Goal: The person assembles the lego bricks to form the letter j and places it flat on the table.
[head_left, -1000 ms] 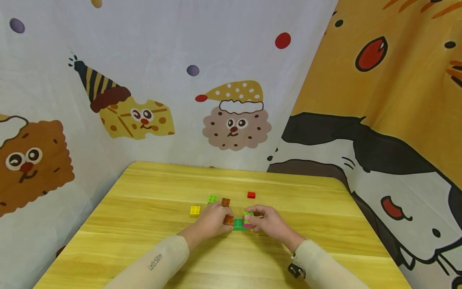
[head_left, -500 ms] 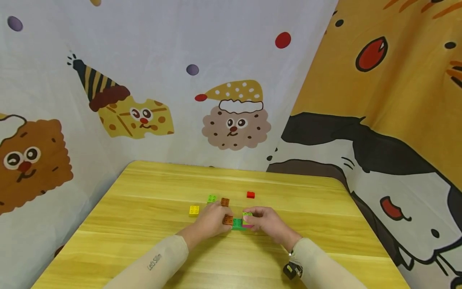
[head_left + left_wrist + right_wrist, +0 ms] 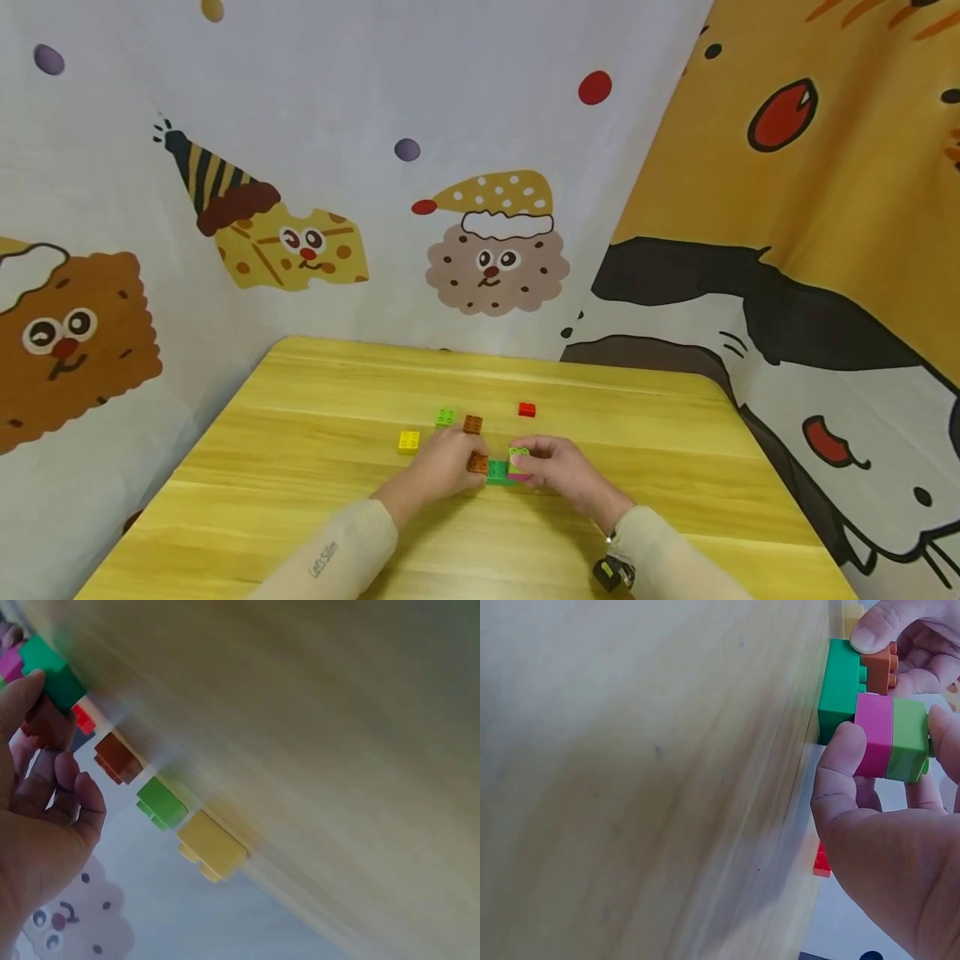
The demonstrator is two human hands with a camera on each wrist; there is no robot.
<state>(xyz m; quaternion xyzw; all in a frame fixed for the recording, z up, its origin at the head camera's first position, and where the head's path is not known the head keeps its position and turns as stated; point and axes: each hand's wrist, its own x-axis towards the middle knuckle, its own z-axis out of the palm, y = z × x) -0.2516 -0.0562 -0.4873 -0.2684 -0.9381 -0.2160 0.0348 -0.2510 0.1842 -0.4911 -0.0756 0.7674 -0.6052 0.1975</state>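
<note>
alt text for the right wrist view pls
The right hand pinches a pink plastic brick topped by a lime green brick, both on a dark green base brick on the wooden table. The left hand holds an orange-brown brick on the base.

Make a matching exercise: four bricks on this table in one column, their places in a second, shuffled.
Bricks:
1. yellow brick
2. red brick
3. pink brick
4. dark green brick

Places:
A. far right, alone
B. flat on the table, bottom of the stack
C. leftmost loose one
D. between the dark green and lime bricks

Pairs: 1-C, 2-A, 3-D, 4-B
</note>
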